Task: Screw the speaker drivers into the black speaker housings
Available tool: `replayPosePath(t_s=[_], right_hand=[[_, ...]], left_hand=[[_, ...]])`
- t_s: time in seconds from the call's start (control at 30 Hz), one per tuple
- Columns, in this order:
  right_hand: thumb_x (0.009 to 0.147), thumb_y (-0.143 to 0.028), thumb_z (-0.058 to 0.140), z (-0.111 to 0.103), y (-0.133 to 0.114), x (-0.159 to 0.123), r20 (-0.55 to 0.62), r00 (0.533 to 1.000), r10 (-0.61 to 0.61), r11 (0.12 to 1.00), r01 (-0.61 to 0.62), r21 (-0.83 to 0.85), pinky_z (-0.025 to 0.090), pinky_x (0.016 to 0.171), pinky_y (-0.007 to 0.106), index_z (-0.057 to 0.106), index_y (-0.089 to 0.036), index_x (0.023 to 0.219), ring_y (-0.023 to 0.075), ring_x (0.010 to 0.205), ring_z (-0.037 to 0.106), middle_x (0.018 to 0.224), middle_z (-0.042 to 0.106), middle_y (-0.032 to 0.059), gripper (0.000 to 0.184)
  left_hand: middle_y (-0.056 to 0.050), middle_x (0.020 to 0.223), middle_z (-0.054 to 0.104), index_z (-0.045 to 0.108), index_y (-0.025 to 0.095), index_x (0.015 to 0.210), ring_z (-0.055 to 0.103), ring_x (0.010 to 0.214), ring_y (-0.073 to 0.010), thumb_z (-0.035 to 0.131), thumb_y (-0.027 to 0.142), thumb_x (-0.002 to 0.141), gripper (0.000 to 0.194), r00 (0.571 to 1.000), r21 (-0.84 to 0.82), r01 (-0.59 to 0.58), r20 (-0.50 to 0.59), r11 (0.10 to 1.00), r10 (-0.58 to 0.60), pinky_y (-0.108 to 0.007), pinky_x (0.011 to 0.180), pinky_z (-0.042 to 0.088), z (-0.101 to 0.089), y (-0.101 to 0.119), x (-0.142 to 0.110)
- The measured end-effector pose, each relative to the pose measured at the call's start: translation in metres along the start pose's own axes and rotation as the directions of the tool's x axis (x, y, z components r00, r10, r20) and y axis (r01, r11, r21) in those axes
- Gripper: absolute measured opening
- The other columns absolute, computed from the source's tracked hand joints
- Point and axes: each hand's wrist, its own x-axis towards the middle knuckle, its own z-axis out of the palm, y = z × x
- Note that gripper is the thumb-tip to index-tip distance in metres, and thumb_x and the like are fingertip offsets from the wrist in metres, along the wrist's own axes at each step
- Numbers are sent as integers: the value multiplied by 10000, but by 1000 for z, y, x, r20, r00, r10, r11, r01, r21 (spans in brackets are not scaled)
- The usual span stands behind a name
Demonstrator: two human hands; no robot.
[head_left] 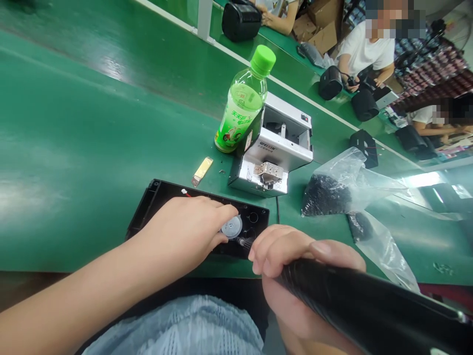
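A black plastic housing [151, 197] lies flat on the green bench in front of me. My left hand [185, 224] rests on it, fingers pressed against a small round silver-grey part [231, 228] seated in the housing. My right hand [291, 256] is wrapped round a black electric screwdriver [362, 305]. Its tip [244, 241] points at the housing just beside the round part.
A silver screw feeder box [284, 143] stands behind the housing, with a green drink bottle [246, 101] at its left. A clear bag of black screws [332, 192] lies to the right. A small yellow strip [202, 170] lies on the bench. Other people work across the line [365, 49].
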Motion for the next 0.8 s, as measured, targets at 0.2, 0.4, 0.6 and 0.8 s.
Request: replayPosePath(t_s=[0.2, 0.4, 0.6, 0.8], right_hand=[[1003, -255, 529, 6, 4, -3, -49, 999, -13, 999, 11, -39, 622, 590, 453, 744, -302, 1342, 228, 602, 701, 743, 728, -5, 404], [1060, -633, 634, 18, 0, -6, -148, 989, 5, 998, -15, -66, 604, 569, 407, 739, -315, 1313, 219, 594, 681, 732, 729, -25, 420], [1023, -797, 533, -2, -31, 67, -282, 959, 29, 997, -46, -55, 604, 541, 414, 748, -331, 1274, 215, 502, 634, 681, 726, -28, 572], [981, -846, 522, -6, 15, 142, -246, 952, -181, 980, 154, -123, 409, 342, 322, 744, -309, 1050, 177, 361, 494, 552, 583, -52, 585]], left_hand=[[-23, 1182, 854, 754, 322, 1307, 810, 1112, -321, 800, 290, 958, 354, 999, 57, -32, 31, 998, 30, -386, 816, 572, 2, -1, -2], [-57, 1277, 838, 749, 302, 1367, 812, 1086, -325, 776, 252, 963, 408, 999, 78, -24, 43, 997, 20, -437, 836, 615, 1, -1, -8], [-93, 1201, 847, 787, 275, 1327, 802, 1016, -329, 659, 322, 1043, 315, 993, 154, -32, -108, 987, 49, -455, 772, 649, 0, -7, -26], [-121, 1338, 835, 790, 242, 1391, 802, 1096, -364, 583, 298, 1046, 406, 939, 299, -153, -254, 942, 234, -480, 763, 664, 28, 2, -50]])
